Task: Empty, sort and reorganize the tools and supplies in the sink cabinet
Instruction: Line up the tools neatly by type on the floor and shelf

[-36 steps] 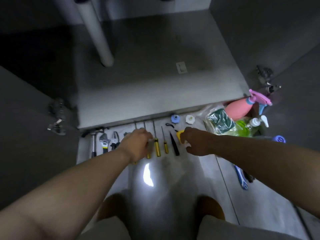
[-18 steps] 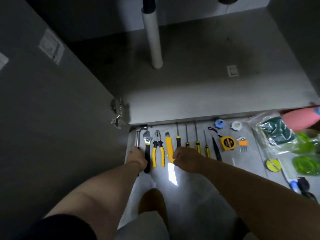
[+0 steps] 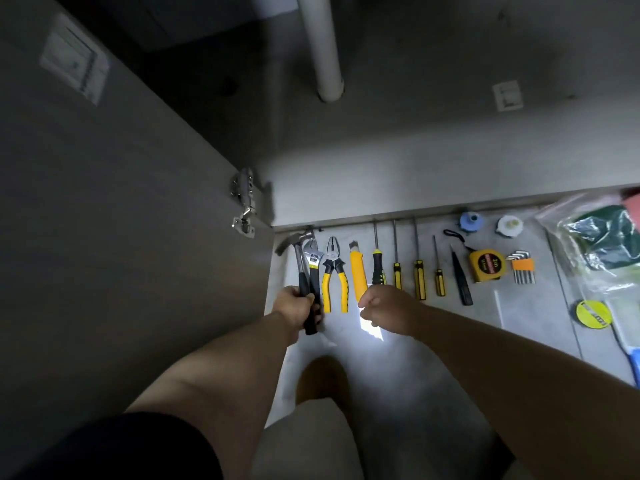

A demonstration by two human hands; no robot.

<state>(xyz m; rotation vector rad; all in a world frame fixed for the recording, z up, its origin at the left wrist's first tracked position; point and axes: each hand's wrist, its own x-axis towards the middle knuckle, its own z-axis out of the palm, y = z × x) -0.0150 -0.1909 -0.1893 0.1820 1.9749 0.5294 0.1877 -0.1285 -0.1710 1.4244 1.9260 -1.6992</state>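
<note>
floor [image 3: 408, 368] | row: pliers [image 3: 334, 271], utility knife [image 3: 358, 275], screwdrivers [image 3: 419, 271], tape measure [image 3: 486, 266], hex keys [image 3: 521, 266]

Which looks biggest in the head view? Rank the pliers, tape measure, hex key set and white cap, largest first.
1. Pliers, clearly the longest.
2. Tape measure and hex key set: similar extent, too close to rank.
3. White cap, smallest.
All lie in one row on the floor, so nearness barely skews this.

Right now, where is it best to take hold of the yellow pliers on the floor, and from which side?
Probably by the two yellow handles, from above at the near end. The pliers lie flat, head toward the cabinet, handles slightly spread toward the person; the wrench lies close on their left.
</note>
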